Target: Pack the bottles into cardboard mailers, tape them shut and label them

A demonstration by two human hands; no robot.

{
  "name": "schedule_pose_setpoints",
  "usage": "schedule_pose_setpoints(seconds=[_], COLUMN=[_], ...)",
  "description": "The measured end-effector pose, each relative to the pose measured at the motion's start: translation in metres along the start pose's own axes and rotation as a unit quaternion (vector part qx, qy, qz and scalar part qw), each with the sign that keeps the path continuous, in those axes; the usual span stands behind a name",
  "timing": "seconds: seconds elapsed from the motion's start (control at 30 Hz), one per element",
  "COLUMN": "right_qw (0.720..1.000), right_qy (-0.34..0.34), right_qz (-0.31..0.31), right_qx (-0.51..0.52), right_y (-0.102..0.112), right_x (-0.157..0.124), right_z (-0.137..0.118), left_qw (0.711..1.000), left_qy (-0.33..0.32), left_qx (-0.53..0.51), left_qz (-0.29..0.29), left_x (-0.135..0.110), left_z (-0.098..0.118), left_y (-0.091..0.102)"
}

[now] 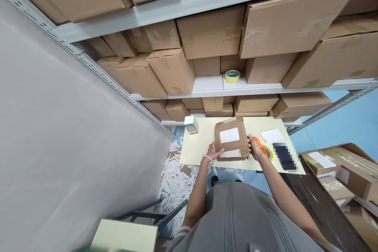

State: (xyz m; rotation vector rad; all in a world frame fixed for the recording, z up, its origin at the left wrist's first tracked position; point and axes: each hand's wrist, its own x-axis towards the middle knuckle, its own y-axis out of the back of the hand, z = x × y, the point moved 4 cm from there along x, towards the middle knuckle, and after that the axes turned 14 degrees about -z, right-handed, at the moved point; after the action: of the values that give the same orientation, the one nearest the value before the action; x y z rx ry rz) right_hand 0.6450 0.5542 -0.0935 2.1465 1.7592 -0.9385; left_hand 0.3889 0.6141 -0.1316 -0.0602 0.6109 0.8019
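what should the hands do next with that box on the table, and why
Probably move the right hand to the orange tape dispenser just beside it, while the left hand steadies the cardboard box on the table; its far flap looks raised, seemingly unsealed.

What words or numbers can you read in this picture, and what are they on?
No text here can be read.
White label on the cardboard box, held by the left hand and right hand: too small to read.
Small green and white box: red print, too small.
Phone: blurred out.
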Motion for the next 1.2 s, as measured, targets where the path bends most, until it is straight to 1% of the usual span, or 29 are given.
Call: schedule_pose_setpoints(seconds=[0.07, 0.13, 0.2, 0.23, 0.33, 0.43, 0.5, 0.57, 0.63, 0.7, 0.8, 0.9, 1.0, 1.1, 1.2], right_qw=[0.999, 0.998, 0.998, 0.998, 1.0, 0.992, 0.986, 0.984, 0.983, 0.98, 0.977, 0.976, 0.972, 0.966, 0.956], right_qy=[-0.018, -0.031, -0.036, -0.034, 0.008, 0.076, 0.108, 0.122, 0.132, 0.14, 0.13, 0.109, 0.114, 0.121, 0.139], right_qz=[0.005, 0.011, 0.015, 0.012, -0.003, -0.024, -0.042, -0.052, -0.048, -0.048, -0.051, -0.034, -0.035, -0.039, -0.04], right_qx=[0.032, 0.053, 0.058, 0.053, -0.01, -0.093, -0.118, -0.123, -0.121, -0.13, -0.161, -0.185, -0.204, -0.226, -0.257], right_y=[0.002, 0.004, 0.004, 0.003, 0.0, -0.003, -0.005, -0.004, -0.004, -0.006, -0.013, -0.016, -0.014, -0.013, -0.016], right_x=[-0.003, -0.005, -0.007, -0.007, -0.009, -0.011, -0.013, -0.015, -0.017, -0.019, -0.023, -0.026, -0.029, -0.032, -0.035], right_z=[0.006, 0.01, 0.012, 0.013, 0.009, -0.001, -0.009, -0.017, -0.025, -0.031, -0.032, -0.027, -0.021, -0.018, -0.018], left_qw=[0.999, 0.999, 0.998, 0.997, 0.992, 0.984, 0.981, 0.976, 0.97, 0.968, 0.969, 0.964, 0.953, 0.946, 0.939], left_qy=[-0.018, -0.039, -0.047, -0.041, -0.006, 0.001, -0.01, -0.034, -0.069, -0.093, -0.104, -0.081, -0.037, -0.014, -0.003], left_qx=[0.026, 0.031, 0.02, 0.01, -0.016, -0.027, -0.028, -0.027, -0.026, -0.01, 0.023, 0.066, 0.104, 0.093, 0.082], left_qz=[-0.015, -0.001, 0.041, 0.064, 0.127, 0.176, 0.194, 0.215, 0.232, 0.231, 0.222, 0.246, 0.283, 0.31, 0.335], left_x=[-0.009, -0.015, -0.017, -0.018, -0.019, -0.025, -0.03, -0.037, -0.043, -0.046, -0.048, -0.051, -0.054, -0.056, -0.057], left_z=[-0.015, -0.027, -0.035, -0.037, -0.034, -0.02, -0.004, 0.014, 0.034, 0.052, 0.071, 0.081, 0.085, 0.087, 0.088], left_y=[-0.009, -0.014, -0.013, -0.012, -0.004, 0.01, 0.02, 0.032, 0.042, 0.048, 0.051, 0.055, 0.06, 0.063, 0.062])
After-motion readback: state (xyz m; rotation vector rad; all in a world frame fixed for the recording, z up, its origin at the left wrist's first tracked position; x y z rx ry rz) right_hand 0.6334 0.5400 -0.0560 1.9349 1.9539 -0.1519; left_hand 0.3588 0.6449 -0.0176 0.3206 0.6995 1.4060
